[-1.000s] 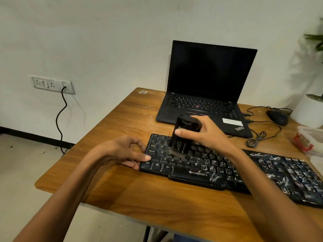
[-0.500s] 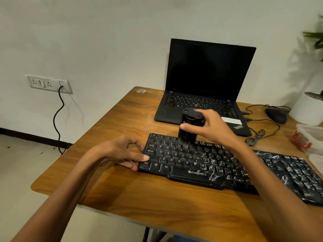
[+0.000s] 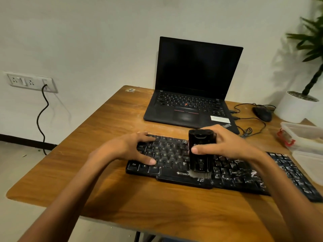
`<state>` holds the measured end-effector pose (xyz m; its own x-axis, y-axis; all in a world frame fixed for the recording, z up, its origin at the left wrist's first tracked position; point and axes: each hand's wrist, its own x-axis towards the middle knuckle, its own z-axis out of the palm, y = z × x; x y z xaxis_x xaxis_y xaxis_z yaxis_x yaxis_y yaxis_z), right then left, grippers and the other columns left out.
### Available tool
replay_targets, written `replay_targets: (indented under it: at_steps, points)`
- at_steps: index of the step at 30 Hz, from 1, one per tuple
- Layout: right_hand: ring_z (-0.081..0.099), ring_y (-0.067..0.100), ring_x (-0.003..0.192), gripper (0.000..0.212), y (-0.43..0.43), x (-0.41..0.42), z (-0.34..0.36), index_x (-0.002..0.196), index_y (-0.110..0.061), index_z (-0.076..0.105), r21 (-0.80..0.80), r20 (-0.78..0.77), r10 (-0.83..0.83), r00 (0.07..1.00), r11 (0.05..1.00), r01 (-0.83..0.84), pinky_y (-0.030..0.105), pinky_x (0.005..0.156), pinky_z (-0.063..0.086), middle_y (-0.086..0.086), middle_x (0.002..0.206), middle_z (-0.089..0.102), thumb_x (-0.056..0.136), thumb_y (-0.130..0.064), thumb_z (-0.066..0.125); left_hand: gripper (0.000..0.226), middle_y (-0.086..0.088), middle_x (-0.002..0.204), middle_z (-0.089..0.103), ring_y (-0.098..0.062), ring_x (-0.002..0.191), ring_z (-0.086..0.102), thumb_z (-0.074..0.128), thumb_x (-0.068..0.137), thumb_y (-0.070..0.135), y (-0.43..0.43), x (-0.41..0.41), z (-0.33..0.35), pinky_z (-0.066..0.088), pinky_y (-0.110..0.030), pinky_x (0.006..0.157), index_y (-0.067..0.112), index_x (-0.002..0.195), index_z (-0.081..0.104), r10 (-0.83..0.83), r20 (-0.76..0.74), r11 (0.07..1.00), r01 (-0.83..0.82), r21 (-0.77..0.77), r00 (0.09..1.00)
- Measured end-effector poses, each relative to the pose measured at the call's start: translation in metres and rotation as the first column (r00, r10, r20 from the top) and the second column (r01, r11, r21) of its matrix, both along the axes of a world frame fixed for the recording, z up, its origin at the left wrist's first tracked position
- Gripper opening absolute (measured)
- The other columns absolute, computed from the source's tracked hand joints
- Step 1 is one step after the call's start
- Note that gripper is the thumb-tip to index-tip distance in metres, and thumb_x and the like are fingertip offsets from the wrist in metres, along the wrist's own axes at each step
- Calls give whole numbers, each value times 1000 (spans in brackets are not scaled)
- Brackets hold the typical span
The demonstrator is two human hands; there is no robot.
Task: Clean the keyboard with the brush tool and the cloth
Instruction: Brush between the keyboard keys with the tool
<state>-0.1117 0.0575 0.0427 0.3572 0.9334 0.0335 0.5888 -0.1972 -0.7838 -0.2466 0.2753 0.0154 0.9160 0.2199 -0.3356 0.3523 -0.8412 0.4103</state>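
Note:
A black keyboard [image 3: 232, 173] lies across the wooden table [image 3: 108, 130], its right half speckled with white dust. My right hand [image 3: 227, 144] grips a black brush tool [image 3: 200, 151] held upright, thumb across its front. The bristles touch the keyboard's front edge by the space bar, with white dust gathered there. My left hand [image 3: 129, 149] rests spread on the keyboard's left end, thumb on the bottom row and fingers on the back edge. No cloth is in view.
An open black laptop [image 3: 190, 95] stands behind the keyboard. A black mouse [image 3: 262, 113] with tangled cable lies at the right back. A white plant pot [image 3: 295, 107] and a clear plastic box [image 3: 304, 135] with red clips sit at the right edge.
The brush has swept from the keyboard's back rows toward me to the front edge and shifted right. My left hand has moved from the keyboard's left edge onto its keys.

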Motion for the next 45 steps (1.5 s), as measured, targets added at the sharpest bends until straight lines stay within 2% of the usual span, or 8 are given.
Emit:
replay_targets:
  at_steps: [5,12,17,27,32,35,40,45]
  points:
    - [65,22,88,28,34,-23,-11,96,-17,64,108,-22,88,996,991,-85,35,76,53,8,95,68,75,-33,70,82,16,155,1,-18,140,17,66,73,52,1,-2,-4,21,-48,112,46,141,21,13,18,999,-13,-35,1000]
    - [68,17,70,34,-13,7,2,75,-13,60,-30,-38,-41,998,999,40,19,58,50,0,70,66,64,-42,73,81,16,154,-2,-19,142,12,63,73,53,2,-3,-8,20,-51,112,46,141,18,-2,27,998,3,-56,1000]
    - [65,26,85,44,11,-13,-15,93,-10,62,92,-15,-21,1000,995,23,37,72,53,11,90,68,67,-45,68,82,16,154,-3,-19,142,10,61,71,56,4,-3,-11,20,-52,112,47,140,17,-6,21,999,7,-49,1000]
    - [64,6,67,32,-26,-8,-16,77,-16,63,239,-82,-199,977,947,213,14,58,49,-2,71,67,63,-44,72,62,14,147,-21,-2,136,-20,35,91,50,-33,-17,-19,-9,-30,113,48,133,-10,-235,201,966,204,160,951]
    - [68,16,88,43,-21,-12,-27,94,-11,62,161,-136,-126,983,976,147,31,77,56,9,93,70,64,-40,71,69,20,145,-24,4,131,-29,2,70,67,-48,-26,-36,-19,-24,107,48,133,-16,-290,198,940,240,242,936]
    - [68,13,76,38,-39,-1,-10,81,-17,60,123,-96,-178,979,974,189,24,66,56,2,79,70,58,-45,70,65,20,146,-24,6,130,-29,2,72,66,-47,-27,-39,-20,-24,106,49,132,-15,-289,204,936,232,263,935]
    - [67,21,90,40,-17,-23,-24,97,-11,61,136,-139,-61,988,987,80,33,77,56,10,94,69,67,-35,70,61,20,146,-24,5,131,-28,8,78,63,-47,-27,-38,-20,-24,106,50,133,-13,-286,196,940,235,249,938]
    - [66,13,80,42,-42,-7,-6,88,-23,55,54,-97,-235,967,969,241,21,71,55,-1,87,66,57,-32,82,59,21,145,-24,5,131,-27,11,77,65,-46,-26,-36,-19,-24,106,54,130,-13,-297,180,940,254,229,938]
